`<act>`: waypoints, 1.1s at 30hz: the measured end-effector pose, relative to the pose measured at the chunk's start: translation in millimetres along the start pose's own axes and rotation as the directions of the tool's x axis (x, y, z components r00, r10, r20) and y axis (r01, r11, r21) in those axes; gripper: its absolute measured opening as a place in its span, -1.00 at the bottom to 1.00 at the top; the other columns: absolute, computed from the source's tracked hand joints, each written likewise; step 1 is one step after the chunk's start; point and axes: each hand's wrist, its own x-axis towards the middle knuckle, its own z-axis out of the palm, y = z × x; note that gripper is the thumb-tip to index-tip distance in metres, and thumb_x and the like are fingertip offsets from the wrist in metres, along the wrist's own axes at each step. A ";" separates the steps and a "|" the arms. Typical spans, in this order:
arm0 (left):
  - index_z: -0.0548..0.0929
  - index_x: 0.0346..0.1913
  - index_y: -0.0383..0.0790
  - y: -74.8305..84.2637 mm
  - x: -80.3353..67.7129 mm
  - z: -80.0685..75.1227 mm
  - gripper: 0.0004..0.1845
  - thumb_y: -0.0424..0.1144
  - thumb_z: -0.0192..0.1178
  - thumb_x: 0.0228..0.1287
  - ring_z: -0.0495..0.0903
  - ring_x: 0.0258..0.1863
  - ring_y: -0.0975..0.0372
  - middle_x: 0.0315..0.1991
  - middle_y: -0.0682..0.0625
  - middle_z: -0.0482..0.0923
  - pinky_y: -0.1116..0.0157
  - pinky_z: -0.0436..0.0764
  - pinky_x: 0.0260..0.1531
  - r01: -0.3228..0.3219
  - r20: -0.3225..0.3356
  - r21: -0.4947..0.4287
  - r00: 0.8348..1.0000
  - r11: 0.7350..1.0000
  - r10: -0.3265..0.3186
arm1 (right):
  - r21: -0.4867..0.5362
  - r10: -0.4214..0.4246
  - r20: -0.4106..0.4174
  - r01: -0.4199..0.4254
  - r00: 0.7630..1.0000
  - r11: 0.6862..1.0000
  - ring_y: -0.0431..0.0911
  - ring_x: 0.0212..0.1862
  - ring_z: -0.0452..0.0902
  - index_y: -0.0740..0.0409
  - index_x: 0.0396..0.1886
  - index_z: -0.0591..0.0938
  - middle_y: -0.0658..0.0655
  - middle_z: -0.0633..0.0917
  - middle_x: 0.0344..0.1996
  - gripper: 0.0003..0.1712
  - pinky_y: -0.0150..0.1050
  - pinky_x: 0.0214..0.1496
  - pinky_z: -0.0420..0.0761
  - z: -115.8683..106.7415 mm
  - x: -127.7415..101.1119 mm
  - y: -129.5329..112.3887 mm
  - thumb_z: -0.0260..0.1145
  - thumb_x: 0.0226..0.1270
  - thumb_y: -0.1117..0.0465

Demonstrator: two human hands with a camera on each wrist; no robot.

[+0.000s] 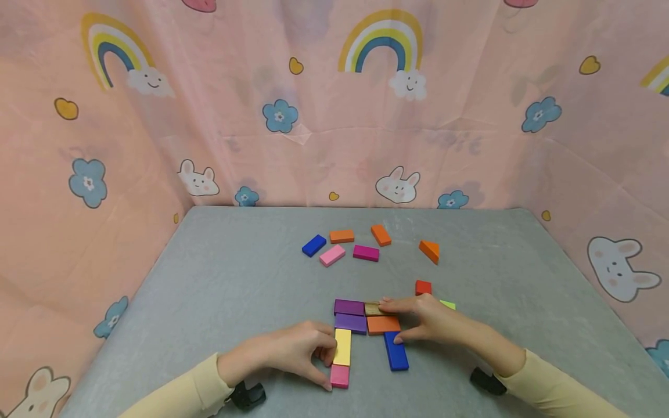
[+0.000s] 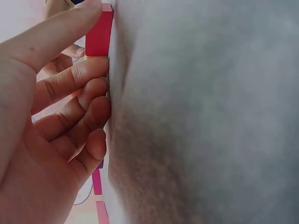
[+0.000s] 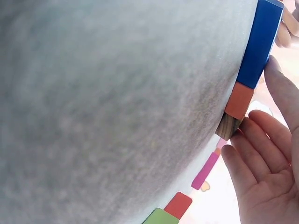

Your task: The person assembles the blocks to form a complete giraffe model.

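Note:
A flat cluster of coloured blocks lies on the grey table (image 1: 219,290). My left hand (image 1: 328,366) rests at its left side: the fingertips touch the yellow block (image 1: 342,346) and the thumb touches the pink block (image 1: 340,375), also (image 2: 99,35), below it. My right hand (image 1: 392,320) lies over the right side, index finger stretched onto the wooden block (image 1: 373,309) and thumb beside the orange block (image 1: 382,324) and the blue block (image 1: 396,351). Two purple blocks (image 1: 349,314) sit between. In the right wrist view its fingers (image 3: 261,140) are nearly straight beside the blue block (image 3: 260,44).
Loose blocks lie farther back: blue (image 1: 313,245), orange (image 1: 342,235), pink (image 1: 332,255), magenta (image 1: 366,253), a second orange (image 1: 381,234) and an orange wedge (image 1: 430,251). A red block (image 1: 423,287) and a green one (image 1: 447,304) sit behind my right hand. Pink printed cloth (image 1: 470,116) walls three sides.

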 end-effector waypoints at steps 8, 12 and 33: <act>0.53 -0.44 -0.07 2.5 1.6 -0.1 -0.66 0.06 0.41 0.01 0.37 -0.45 0.49 -0.43 0.19 0.40 0.66 0.38 -0.49 0.017 0.001 0.014 1.000 1.000 -0.017 | -0.003 0.015 0.008 -0.015 1.000 1.000 -0.08 0.25 0.46 0.05 0.27 0.50 0.04 0.54 0.22 -0.26 -0.12 0.16 0.54 0.0 0.0 -0.3 0.41 0.09 -0.11; 0.52 -0.46 -0.09 1.1 0.9 -2.2 -0.65 0.06 0.40 0.02 0.35 -0.46 0.50 -0.44 0.18 0.40 0.67 0.37 -0.49 0.007 0.000 -0.007 1.000 1.000 -0.007 | -0.002 0.007 0.009 -0.007 1.000 1.000 -0.07 0.25 0.46 0.05 0.27 0.50 0.04 0.54 0.22 -0.26 -0.13 0.15 0.54 0.1 -0.3 -0.5 0.41 0.09 -0.12; 0.54 0.22 -0.02 -13.8 18.3 -20.5 -0.45 0.14 0.19 0.23 0.31 0.35 0.20 0.33 0.08 0.36 0.16 0.41 0.26 0.131 -0.107 0.187 0.988 0.974 -0.112 | -0.008 -0.017 0.004 0.017 1.000 1.000 -0.07 0.24 0.47 0.08 0.26 0.50 0.05 0.54 0.22 -0.26 -0.12 0.15 0.54 -0.9 0.0 -0.3 0.40 0.11 -0.12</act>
